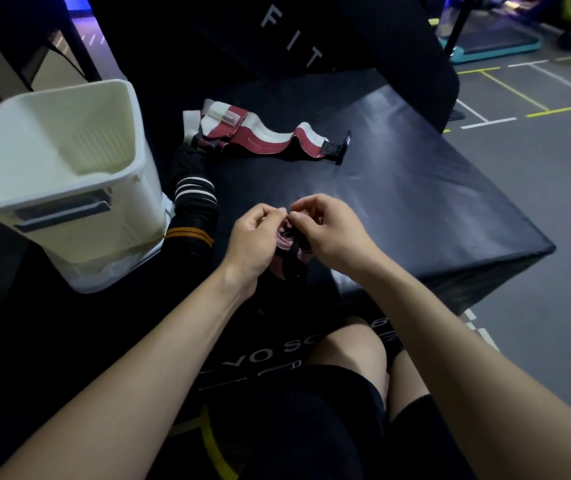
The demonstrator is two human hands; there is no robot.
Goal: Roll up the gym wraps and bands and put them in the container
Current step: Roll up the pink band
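The left hand (254, 237) and right hand (329, 227) both pinch a partly rolled red-and-black wrap (289, 242) between curled fingertips, above the near edge of the black padded platform (415, 188). The roll's spiral end faces up toward the camera; its loose tail hangs down toward the person's lap. A second red-and-white wrap (270, 138) lies unrolled beyond the hands, its long axis running left to right. A dark striped wrap (194, 202) lies just beside the white container (69, 174), at left.
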